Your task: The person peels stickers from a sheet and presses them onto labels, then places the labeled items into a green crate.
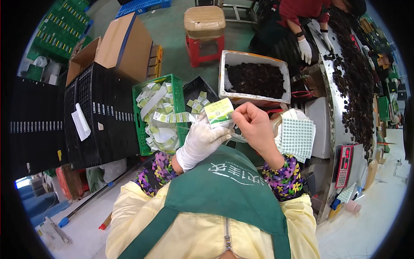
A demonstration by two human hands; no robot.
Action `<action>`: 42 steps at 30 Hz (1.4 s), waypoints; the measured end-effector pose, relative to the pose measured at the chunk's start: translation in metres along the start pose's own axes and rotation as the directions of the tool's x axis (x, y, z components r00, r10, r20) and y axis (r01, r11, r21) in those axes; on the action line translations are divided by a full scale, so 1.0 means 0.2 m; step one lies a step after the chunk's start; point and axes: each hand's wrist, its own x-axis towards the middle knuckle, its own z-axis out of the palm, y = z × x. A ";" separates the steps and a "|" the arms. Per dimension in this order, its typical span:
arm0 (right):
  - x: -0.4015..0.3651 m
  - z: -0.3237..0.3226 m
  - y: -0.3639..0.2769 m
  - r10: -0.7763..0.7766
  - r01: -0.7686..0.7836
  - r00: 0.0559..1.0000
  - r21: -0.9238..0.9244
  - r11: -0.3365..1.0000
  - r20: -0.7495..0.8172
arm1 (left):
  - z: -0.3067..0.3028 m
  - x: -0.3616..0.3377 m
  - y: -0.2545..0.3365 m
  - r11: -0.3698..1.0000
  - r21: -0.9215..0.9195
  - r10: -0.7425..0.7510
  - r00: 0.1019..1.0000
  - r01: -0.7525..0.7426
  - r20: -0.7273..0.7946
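The left hand (200,142), in a white glove, is pinching a small green and white label (219,112) by its lower edge, holding it up in front of the chest. The bare right hand (254,125) is curling shut against the label's right side. Its fingertips seem to be gripping that edge, though the fist is hiding the contact. The label is hovering above the green apron (224,190), between the two hands.

Just beyond the hands, a green crate (141,125) is holding strips of similar labels. A white box (224,64) of dark pieces is sitting to its right. A sheet of stickers (296,138) is lying near the right hand, and black crates (99,116) are standing to the left. At the top right, a co-worker's gloved hand (305,49) is reaching over a long table (334,112) covered in dark pieces.
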 end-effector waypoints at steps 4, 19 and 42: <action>0.02 -0.02 -0.02 -0.122 0.087 0.991 -0.460 0.884 -0.048 | 0.00 0.00 0.03 1.000 0.004 0.025 0.999 -0.025 -0.033; 0.21 -0.13 -0.09 0.065 -0.058 0.998 0.238 0.970 -0.022 | 0.09 -0.10 0.01 0.921 -0.291 -0.205 0.958 0.257 0.199; 0.07 -0.07 0.04 0.138 -0.147 0.943 0.009 0.989 0.302 | -0.01 0.01 0.00 0.993 0.091 0.067 0.997 -0.071 0.038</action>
